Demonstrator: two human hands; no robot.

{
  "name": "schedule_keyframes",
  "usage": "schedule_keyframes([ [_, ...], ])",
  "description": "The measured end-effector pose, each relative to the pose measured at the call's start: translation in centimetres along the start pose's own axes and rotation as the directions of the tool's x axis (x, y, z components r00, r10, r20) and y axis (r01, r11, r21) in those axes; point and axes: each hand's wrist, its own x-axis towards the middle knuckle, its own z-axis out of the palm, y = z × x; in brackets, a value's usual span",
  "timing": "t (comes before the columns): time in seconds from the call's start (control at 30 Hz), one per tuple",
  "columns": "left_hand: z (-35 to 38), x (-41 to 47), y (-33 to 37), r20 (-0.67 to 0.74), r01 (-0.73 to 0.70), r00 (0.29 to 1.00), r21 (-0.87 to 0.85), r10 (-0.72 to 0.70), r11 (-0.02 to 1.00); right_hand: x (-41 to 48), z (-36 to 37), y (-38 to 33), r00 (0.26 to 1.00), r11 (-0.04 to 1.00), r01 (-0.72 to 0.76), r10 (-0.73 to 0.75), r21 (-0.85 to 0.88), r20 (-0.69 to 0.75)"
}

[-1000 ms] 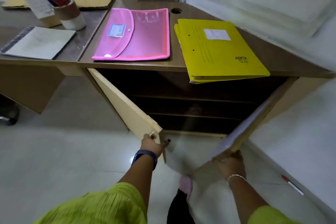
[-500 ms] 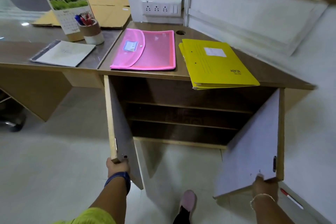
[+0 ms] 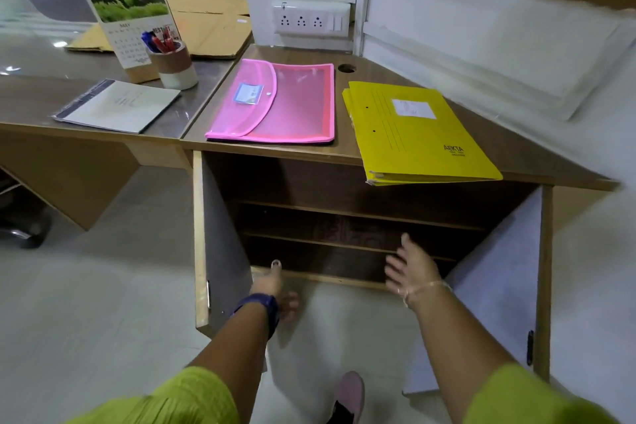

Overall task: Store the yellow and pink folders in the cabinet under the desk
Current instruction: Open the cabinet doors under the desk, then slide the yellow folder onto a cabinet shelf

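Fingers of the right hand (image 3: pixel 411 269) are spread and loose, grasping nothing, held in the air in front of the open cabinet (image 3: pixel 344 227). Left hand (image 3: pixel 275 289) is also released and empty, thumb up and fingers pointing down, just beside the inner face of the left door (image 3: pixel 213 241); whether it touches the door cannot be told. Both doors stand swung wide, the right door (image 3: pixel 499 279) just to the right of the right hand. Beyond the fingers, the cabinet's dark shelves show between the two doors. Above and beyond both hands, on the desk (image 3: pixel 537 162), lie the two folders: the pink folder (image 3: pixel 275 103) flat above the left hand, and the yellow folder (image 3: pixel 416 134) beside it, above the right hand, its near corner overhanging the desk edge. Farther left on the desk sit a notepad (image 3: pixel 117 107), a pen cup (image 3: pixel 173 64) and a calendar (image 3: pixel 127 11).
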Motion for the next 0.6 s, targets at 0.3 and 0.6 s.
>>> schedule_keyframes([
  [0.3, 8.3, 1.8, 4.3, 0.096, -0.096, 0.992, 0.136, 0.083, 0.986, 6.1, 6.1, -13.0, 0.993, 0.918, 0.093, -0.058, 0.385, -0.101],
  [0.6, 11.2, 3.1, 5.6, 0.261, -0.165, 0.956, 0.095, 0.135, 0.982, 8.2, 1.4, -7.2, 0.974, 0.864, 0.224, -0.187, 0.452, -0.125],
])
